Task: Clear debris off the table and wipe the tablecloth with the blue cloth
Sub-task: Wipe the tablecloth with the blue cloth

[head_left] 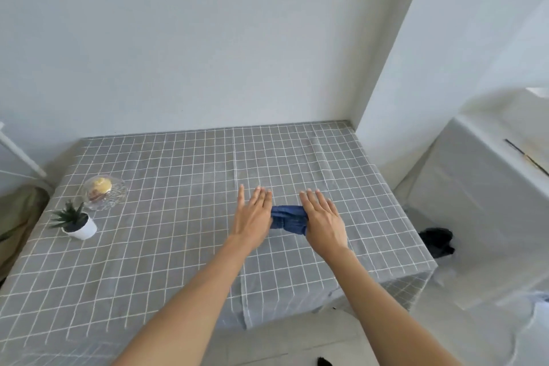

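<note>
A bunched blue cloth (288, 219) lies on the grey checked tablecloth (184, 169), right of the table's middle. My left hand (252, 215) lies flat on the cloth's left end, fingers straight and pointing away from me. On the cloth's right end rests my right hand (322, 218), also flat with straight fingers. Only the middle part of the cloth shows between the two hands. No loose debris is visible on the tablecloth.
A glass bowl (104, 192) with something yellow inside stands at the left. A small plant in a white pot (77, 224) stands just in front of it. A white covered unit (481, 187) stands to the right, with a black object (438, 241) on the floor between.
</note>
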Demonstrator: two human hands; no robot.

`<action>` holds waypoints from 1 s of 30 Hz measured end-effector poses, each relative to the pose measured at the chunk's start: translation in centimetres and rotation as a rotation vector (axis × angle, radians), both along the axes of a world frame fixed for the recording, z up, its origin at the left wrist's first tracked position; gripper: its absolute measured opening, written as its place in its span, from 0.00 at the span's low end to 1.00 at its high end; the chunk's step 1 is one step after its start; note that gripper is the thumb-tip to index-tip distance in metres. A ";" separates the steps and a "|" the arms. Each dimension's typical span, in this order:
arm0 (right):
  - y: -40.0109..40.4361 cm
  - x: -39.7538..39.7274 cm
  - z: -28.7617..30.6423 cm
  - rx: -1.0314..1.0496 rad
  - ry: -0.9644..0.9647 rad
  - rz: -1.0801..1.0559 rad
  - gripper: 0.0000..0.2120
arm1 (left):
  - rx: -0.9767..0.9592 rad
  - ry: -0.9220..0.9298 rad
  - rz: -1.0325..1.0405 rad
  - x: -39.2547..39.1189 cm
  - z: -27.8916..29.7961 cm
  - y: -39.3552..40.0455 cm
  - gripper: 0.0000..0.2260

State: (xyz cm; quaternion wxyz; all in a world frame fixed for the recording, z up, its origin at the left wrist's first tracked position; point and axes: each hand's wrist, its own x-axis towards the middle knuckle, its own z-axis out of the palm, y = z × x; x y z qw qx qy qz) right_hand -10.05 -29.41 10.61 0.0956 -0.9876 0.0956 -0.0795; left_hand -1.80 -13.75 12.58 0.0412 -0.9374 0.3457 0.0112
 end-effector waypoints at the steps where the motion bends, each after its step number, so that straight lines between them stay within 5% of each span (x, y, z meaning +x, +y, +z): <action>1: -1.6 -0.4 0.0 -0.003 0.009 -0.002 0.33 | -0.001 0.001 -0.001 -0.3 0.0 -1.7 0.26; 24: -25.8 -3.1 -2.8 0.004 0.002 0.002 0.34 | -0.096 0.018 0.104 -4.7 -3.5 -25.7 0.27; 30: -26.1 -8.9 -7.6 0.062 0.189 0.079 0.34 | -0.021 0.113 0.087 -10.1 -8.4 -25.5 0.28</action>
